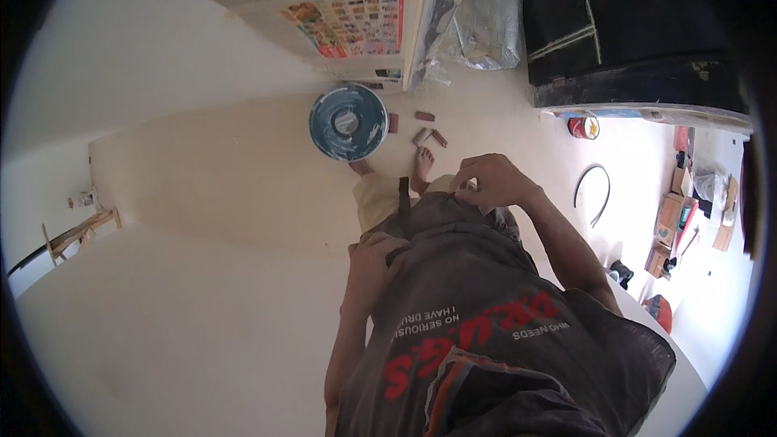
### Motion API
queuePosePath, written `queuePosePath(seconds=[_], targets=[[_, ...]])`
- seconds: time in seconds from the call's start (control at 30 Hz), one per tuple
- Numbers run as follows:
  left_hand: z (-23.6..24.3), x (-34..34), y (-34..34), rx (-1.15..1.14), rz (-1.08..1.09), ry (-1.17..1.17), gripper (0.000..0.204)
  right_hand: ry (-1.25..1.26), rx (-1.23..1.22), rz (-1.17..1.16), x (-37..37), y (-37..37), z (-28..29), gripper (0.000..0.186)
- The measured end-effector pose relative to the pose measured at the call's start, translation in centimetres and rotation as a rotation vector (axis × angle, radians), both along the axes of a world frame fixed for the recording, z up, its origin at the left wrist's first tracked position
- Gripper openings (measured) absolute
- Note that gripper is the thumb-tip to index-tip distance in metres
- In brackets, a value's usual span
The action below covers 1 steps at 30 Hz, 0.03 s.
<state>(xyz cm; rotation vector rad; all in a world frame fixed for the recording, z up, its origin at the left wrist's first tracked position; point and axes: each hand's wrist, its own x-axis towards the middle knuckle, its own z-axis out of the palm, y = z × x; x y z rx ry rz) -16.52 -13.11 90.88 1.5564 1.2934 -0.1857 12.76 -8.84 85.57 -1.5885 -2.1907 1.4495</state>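
My right hand [495,181] is at the front of my dark grey printed T-shirt [461,275], its thumb and fingers pinched on the cloth near the hem. Lower on the other side, my left hand [375,265] has its fingers curled into the shirt at my waist. A dark strap [404,197] hangs down over my light trousers [376,198]. Beyond my bare feet stands a round blue tub-like thing [371,109], smeared with white and with a pale circle at its middle.
Several reddish-brown blocks [425,116] lie on the floor near my feet. Newspaper sheets [356,20] cover a panel ahead. Plastic wrapping [486,20] stands beside a black cabinet [639,16]. To the right are a red can [578,128], a dark hose [578,186] and cardboard boxes [668,217].
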Motion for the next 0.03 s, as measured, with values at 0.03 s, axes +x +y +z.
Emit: queuePosePath(seconds=[0.03], targets=[[0.17,-0.50,0.10,-0.065,0.019,-0.003,0.036,0.005,-0.054,0.073,-1.16,0.43,0.54,0.020]])
